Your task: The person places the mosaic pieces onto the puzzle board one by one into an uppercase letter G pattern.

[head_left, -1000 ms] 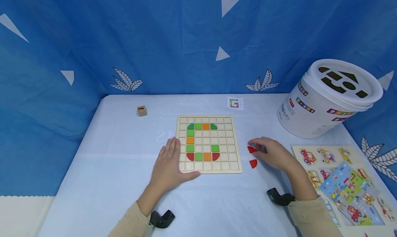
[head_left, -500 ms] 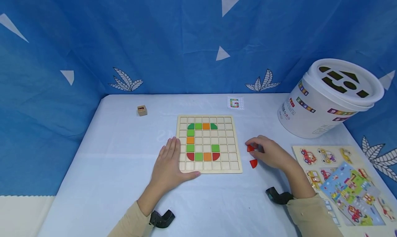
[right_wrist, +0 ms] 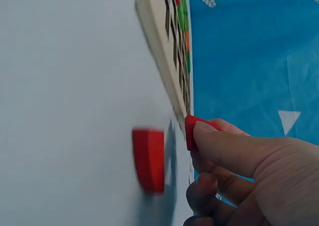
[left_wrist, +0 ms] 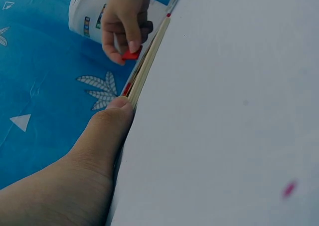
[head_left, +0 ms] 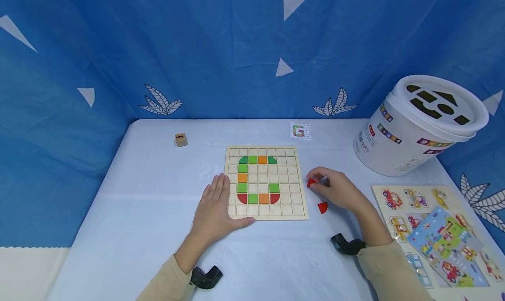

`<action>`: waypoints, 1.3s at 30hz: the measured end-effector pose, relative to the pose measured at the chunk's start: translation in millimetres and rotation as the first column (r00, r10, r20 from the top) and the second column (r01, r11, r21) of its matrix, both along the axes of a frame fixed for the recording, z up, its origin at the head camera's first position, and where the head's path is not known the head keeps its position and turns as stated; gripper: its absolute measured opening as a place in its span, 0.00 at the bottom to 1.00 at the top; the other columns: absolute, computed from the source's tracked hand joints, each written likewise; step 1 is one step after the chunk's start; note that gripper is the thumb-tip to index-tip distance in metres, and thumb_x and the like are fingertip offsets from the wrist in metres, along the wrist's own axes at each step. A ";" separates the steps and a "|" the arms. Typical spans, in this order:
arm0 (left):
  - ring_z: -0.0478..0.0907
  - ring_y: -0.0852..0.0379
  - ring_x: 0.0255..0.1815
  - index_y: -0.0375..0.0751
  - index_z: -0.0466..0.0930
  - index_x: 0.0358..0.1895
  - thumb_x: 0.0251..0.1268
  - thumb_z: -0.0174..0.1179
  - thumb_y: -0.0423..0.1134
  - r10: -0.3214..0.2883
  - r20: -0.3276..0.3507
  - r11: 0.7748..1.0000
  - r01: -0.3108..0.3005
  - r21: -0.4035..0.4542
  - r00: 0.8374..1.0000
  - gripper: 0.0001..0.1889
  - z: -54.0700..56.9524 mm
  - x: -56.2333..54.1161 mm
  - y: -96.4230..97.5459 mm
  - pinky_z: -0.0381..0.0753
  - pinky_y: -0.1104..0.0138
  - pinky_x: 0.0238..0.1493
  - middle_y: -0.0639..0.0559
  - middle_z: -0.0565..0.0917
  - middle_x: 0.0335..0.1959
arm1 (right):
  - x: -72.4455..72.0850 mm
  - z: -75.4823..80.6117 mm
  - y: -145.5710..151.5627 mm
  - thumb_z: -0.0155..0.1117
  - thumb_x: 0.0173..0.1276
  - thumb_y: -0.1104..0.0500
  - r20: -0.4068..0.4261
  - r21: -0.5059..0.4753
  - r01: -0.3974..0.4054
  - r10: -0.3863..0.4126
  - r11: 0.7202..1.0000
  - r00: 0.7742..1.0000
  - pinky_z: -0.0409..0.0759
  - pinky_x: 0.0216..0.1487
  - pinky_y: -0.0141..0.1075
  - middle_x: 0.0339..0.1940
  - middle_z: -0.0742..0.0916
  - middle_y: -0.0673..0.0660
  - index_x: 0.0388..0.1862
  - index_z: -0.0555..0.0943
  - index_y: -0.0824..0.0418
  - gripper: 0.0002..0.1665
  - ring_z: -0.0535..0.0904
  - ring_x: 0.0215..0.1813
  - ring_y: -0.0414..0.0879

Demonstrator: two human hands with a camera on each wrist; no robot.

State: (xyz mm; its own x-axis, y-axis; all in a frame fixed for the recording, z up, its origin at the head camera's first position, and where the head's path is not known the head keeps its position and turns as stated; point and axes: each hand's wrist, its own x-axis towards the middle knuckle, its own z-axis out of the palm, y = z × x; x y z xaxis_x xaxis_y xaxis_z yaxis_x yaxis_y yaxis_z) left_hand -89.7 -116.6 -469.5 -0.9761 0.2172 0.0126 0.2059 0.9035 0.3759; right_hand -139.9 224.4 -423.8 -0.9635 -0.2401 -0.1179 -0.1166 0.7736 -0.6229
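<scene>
A square wooden grid board (head_left: 292, 211) lies mid-table, with green, orange and red pieces set in some of its cells. My left hand (head_left: 213, 207) rests flat along the board's left side, fingers straight and thumb over the front edge. Between thumb and fingertips, my right hand (head_left: 335, 187) pinches a red quarter-round piece (right_wrist: 191, 132), just right of the board. In the left wrist view that red piece (left_wrist: 131, 54) shows under the fingertips. A second red quarter-round piece (head_left: 322, 207) lies on the table, nearer the front.
Behind the board lies a small pattern card (head_left: 300, 131). A small wooden block (head_left: 181, 139) sits at the back left. The white bucket (head_left: 410, 130) with a shape-cut lid stands back right, and picture puzzle boards (head_left: 446, 244) lie at the front right.
My right hand has moved left and slightly back toward the board, bringing the pinched red piece off its earlier spot. The left hand and the second red piece have stayed put.
</scene>
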 end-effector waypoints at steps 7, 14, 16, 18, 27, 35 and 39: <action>0.41 0.47 0.84 0.36 0.43 0.80 0.41 0.58 0.83 -0.001 -0.003 1.000 0.001 -0.002 1.000 0.70 0.7 0.6 0.0 0.47 0.49 0.81 0.44 0.47 0.82 | -12.5 2.8 -34.7 0.69 0.67 0.60 0.018 -0.076 -0.034 0.035 0.997 0.999 0.76 0.35 0.35 0.40 0.82 0.51 0.53 0.82 0.50 0.16 0.74 0.35 0.47; 0.42 0.46 0.84 0.36 0.44 0.80 0.41 0.58 0.83 0.003 -0.021 1.000 -0.003 -0.002 1.000 0.70 1.0 -0.3 -1.2 0.49 0.48 0.80 0.43 0.48 0.82 | -22.5 3.3 -71.3 0.68 0.68 0.60 0.040 -0.129 -0.070 0.076 0.989 0.996 0.78 0.39 0.36 0.40 0.82 0.51 0.52 0.82 0.50 0.15 0.75 0.36 0.48; 0.43 0.46 0.84 0.35 0.45 0.80 0.41 0.57 0.83 -0.001 -0.028 1.000 0.001 0.002 1.000 0.70 0.9 -0.3 -1.1 0.50 0.48 0.80 0.43 0.48 0.82 | -24.3 2.6 -77.5 0.67 0.68 0.61 0.036 -0.119 -0.083 0.088 0.989 0.995 0.78 0.39 0.36 0.39 0.82 0.50 0.51 0.82 0.50 0.14 0.75 0.36 0.47; 0.43 0.46 0.84 0.35 0.45 0.80 0.40 0.56 0.84 0.001 -0.028 1.000 -0.001 -0.003 1.000 0.71 0.8 0.2 -1.1 0.50 0.48 0.80 0.43 0.48 0.82 | -25.0 2.2 -82.8 0.67 0.68 0.61 0.032 -0.109 -0.100 0.104 0.989 0.994 0.78 0.40 0.36 0.39 0.82 0.50 0.51 0.82 0.50 0.13 0.75 0.37 0.47; 0.42 0.48 0.84 0.36 0.44 0.80 0.41 0.54 0.86 -0.002 -0.013 1.000 0.001 -0.030 1.000 0.71 0.3 0.9 0.3 0.49 0.50 0.81 0.44 0.48 0.82 | -22.4 -1.0 -91.0 0.66 0.69 0.61 -0.003 -0.029 -0.099 0.099 0.995 0.995 0.79 0.51 0.39 0.43 0.83 0.49 0.53 0.84 0.50 0.15 0.75 0.45 0.46; 0.42 0.48 0.84 0.36 0.45 0.80 0.40 0.54 0.85 0.007 -0.020 0.999 -0.007 -0.036 1.000 0.70 0.0 2.4 1.4 0.49 0.50 0.81 0.44 0.48 0.82 | -20.4 -1.8 -91.3 0.66 0.69 0.59 -0.010 -0.009 -0.104 0.104 0.995 0.995 0.78 0.46 0.36 0.45 0.84 0.50 0.54 0.87 0.54 0.15 0.76 0.43 0.44; 0.42 0.48 0.84 0.37 0.45 0.80 0.41 0.54 0.85 0.011 -0.017 0.999 -0.012 -0.031 1.000 0.70 0.3 4.1 2.0 0.49 0.50 0.81 0.44 0.48 0.82 | -17.6 0.1 -89.1 0.66 0.70 0.59 -0.019 -0.011 -0.121 0.120 0.993 0.993 0.77 0.42 0.35 0.44 0.84 0.50 0.54 0.87 0.55 0.15 0.75 0.41 0.44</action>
State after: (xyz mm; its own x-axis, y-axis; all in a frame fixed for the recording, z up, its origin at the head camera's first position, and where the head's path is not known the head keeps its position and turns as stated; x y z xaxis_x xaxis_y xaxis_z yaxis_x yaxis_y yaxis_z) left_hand -85.6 -114.6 -469.2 -0.9782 0.2064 0.0226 0.2015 0.9170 0.3441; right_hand -157.5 135.3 -423.7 -0.9294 -0.3559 -0.0971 -0.2197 0.7455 -0.6292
